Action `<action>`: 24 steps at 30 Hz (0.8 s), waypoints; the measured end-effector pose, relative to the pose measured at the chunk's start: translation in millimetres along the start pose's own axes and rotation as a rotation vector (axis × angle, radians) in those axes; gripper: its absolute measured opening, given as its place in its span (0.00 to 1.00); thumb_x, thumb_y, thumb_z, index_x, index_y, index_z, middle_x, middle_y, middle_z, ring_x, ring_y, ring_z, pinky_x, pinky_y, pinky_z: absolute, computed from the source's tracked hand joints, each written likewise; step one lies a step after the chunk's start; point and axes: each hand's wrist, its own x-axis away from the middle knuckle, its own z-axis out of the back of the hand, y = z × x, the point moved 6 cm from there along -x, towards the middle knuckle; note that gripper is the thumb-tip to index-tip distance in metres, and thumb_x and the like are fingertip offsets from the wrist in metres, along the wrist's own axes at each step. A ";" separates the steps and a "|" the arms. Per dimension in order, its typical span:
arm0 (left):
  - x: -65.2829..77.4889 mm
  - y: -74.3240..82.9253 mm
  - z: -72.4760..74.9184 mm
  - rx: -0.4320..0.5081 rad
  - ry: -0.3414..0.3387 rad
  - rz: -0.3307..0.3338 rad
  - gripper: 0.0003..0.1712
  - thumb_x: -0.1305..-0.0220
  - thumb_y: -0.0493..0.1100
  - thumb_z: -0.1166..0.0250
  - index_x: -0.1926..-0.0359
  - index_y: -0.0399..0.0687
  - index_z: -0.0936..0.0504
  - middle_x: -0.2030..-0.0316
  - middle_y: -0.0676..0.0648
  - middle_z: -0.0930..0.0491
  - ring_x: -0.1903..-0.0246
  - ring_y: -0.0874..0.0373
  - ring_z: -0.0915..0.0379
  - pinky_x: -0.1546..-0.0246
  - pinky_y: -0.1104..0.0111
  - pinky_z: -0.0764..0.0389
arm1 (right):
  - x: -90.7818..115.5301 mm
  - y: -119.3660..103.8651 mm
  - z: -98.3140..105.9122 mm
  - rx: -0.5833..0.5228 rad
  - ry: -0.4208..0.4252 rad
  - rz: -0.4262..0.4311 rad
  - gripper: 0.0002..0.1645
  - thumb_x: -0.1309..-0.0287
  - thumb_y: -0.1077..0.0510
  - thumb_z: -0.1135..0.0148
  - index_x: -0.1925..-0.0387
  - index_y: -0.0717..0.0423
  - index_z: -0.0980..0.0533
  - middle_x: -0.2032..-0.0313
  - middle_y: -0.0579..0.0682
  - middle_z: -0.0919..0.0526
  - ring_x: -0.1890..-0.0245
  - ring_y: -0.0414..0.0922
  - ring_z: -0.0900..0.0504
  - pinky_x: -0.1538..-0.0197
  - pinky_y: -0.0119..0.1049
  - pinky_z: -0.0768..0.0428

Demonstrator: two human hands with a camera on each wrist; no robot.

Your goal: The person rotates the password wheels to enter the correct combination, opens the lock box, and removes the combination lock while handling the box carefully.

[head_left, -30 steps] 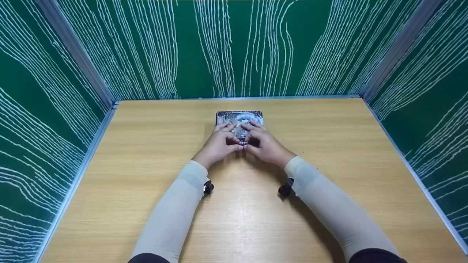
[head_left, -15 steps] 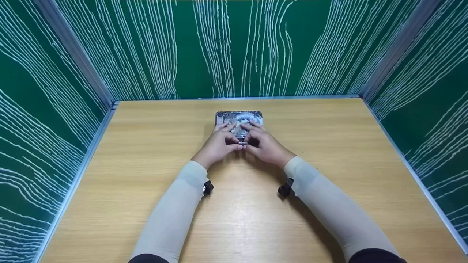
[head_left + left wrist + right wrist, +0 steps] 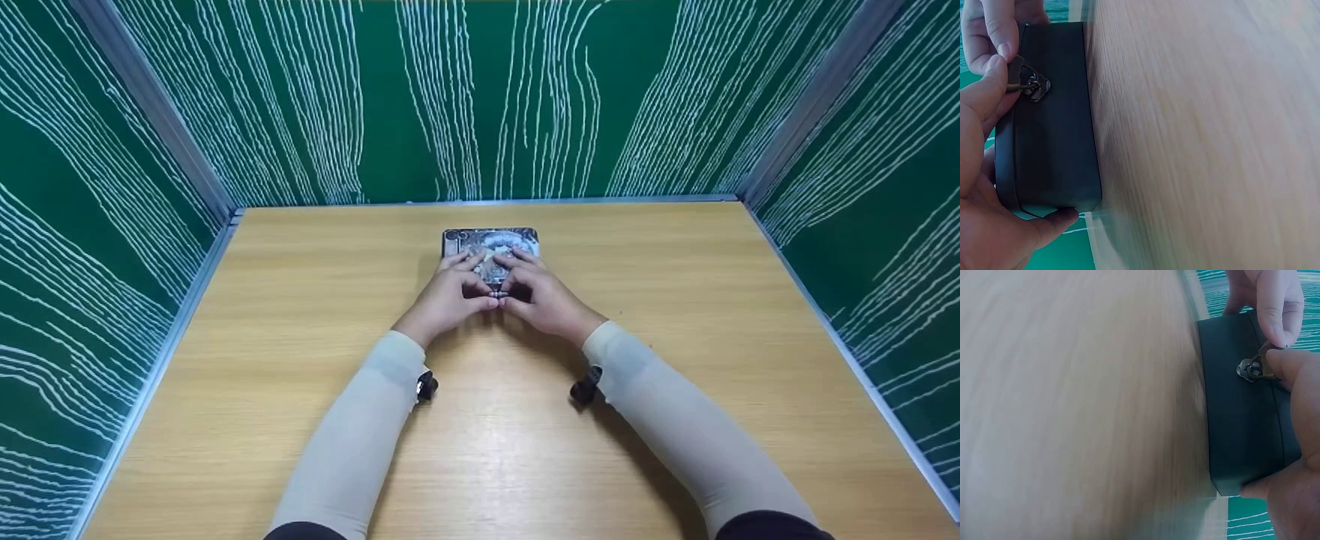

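A dark tin box with a printed, pictured lid sits toward the far side of the table. In the left wrist view its plain black front carries a metal clasp. A small bronze-coloured padlock hooks through the clasp's loop. My left hand pinches the padlock between thumb and forefinger, while its other fingers rest on the lid and side. From the other side my right hand pinches the same padlock, its remaining fingers spread on the box. The fingertips partly hide the padlock's body.
Wooden table spreads around the box. Green panels with white wavy lines stand behind and at both sides, with grey metal posts at the corners. A small black camera is strapped at each wrist.
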 end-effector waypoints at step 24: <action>0.3 0.2 -0.1 0.006 0.004 -0.016 0.07 0.30 0.47 0.18 0.56 0.52 0.04 0.11 0.57 0.37 0.08 0.49 0.53 0.06 0.46 0.52 | 0.0 -3.6 0.9 0.017 -0.003 0.001 0.06 0.30 0.63 0.26 0.57 0.58 0.17 0.15 0.54 0.27 0.08 0.64 0.46 0.07 0.69 0.55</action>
